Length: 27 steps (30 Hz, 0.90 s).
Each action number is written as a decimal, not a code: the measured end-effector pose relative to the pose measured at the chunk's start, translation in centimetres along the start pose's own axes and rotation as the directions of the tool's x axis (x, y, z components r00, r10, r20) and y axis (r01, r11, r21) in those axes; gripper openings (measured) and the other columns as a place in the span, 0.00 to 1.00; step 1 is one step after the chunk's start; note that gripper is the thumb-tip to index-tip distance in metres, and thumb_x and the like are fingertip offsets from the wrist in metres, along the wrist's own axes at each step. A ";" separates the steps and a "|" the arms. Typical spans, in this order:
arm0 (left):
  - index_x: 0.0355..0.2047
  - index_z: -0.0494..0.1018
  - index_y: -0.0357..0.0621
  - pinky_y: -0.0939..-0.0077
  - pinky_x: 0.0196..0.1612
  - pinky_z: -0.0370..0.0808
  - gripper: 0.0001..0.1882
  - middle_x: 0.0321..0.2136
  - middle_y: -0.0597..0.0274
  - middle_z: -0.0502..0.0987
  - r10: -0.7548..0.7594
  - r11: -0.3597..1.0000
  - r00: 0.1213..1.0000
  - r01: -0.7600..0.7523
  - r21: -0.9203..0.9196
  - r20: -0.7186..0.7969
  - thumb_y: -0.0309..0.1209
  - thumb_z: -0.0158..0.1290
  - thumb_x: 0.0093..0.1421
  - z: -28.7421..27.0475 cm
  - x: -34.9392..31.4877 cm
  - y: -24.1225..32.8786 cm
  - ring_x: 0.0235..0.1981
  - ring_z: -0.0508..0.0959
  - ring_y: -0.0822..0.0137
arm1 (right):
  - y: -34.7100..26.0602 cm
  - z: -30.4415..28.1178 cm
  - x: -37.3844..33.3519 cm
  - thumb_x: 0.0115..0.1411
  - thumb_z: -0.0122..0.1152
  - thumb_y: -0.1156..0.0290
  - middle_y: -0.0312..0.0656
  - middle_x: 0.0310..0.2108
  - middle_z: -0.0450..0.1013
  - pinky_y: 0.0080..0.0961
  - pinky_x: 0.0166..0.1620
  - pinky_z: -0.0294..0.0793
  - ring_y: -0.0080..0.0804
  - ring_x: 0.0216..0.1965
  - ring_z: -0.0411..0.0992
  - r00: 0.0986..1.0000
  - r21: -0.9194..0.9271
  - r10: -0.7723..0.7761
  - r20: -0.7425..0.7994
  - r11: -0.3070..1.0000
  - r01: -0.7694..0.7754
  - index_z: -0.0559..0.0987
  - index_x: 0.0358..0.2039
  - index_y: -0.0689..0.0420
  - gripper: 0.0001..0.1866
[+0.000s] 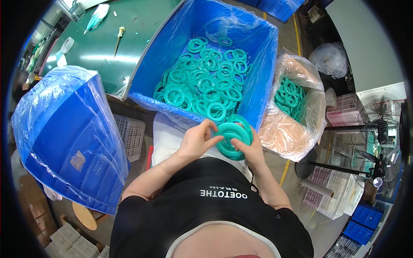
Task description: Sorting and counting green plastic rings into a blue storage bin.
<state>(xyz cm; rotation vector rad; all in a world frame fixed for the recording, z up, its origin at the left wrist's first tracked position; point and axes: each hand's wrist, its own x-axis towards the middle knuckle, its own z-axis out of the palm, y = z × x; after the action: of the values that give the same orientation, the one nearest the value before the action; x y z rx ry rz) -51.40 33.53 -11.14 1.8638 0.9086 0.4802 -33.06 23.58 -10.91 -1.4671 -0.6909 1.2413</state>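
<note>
In front of my body, several teal plastic rings (229,127) are bunched together. My right hand (253,152) grips them from the right, its thumb reaching over the lower rings and its fingers mostly hidden behind. On the left side of the bunch is my left hand (197,139), fingers curled and thumb lying against the ring edge; its grip there is partly hidden. Just beyond both hands stands a large blue bin (144,81) lined with clear plastic. Many loose teal rings (204,84) lie heaped inside it.
Right of the bin, a plastic-lined carton (287,133) contains more teal rings (290,96). A tilted, plastic-covered blue bin (73,137) stands at left, near a green table (122,26). Fans (378,129) and crates (329,191) occupy the right. A wooden stool (84,216) is lower left.
</note>
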 end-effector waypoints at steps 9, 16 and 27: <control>0.38 0.62 0.41 0.60 0.22 0.70 0.17 0.15 0.55 0.71 0.082 0.954 0.989 -0.042 0.297 -0.123 0.33 0.56 0.53 0.5 -0.6 -3.5 0.18 0.75 0.51 | 1.5 2.2 0.0 0.47 0.70 0.74 0.37 0.38 0.71 0.20 0.41 0.71 0.24 0.37 0.71 0.975 0.327 0.121 0.186 0.928 -0.178 0.66 0.54 0.59 0.33; 0.43 0.58 0.40 0.73 0.21 0.71 0.14 0.20 0.59 0.72 0.034 0.971 0.990 -0.066 -0.230 -0.138 0.25 0.50 0.59 -1.2 -0.3 -3.5 0.19 0.75 0.67 | 1.7 2.1 -0.1 0.53 0.64 0.74 0.37 0.33 0.70 0.20 0.36 0.69 0.22 0.32 0.68 0.994 0.380 0.092 0.051 0.919 -0.105 0.66 0.53 0.60 0.27; 0.46 0.55 0.43 0.85 0.22 0.59 0.14 0.19 0.68 0.64 0.153 0.740 0.976 -0.216 -0.637 -0.153 0.30 0.45 0.64 1.0 -0.3 -0.7 0.20 0.62 0.80 | 1.0 3.3 -1.4 0.51 0.65 0.72 0.35 0.37 0.71 0.16 0.34 0.68 0.20 0.32 0.68 0.994 0.346 0.084 0.075 0.933 -0.104 0.67 0.53 0.60 0.29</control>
<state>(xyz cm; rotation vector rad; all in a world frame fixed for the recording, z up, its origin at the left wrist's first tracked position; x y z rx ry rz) -51.14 32.89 -12.23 1.2862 0.5060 0.8889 -36.78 23.22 -11.09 -1.1826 -0.4136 1.4054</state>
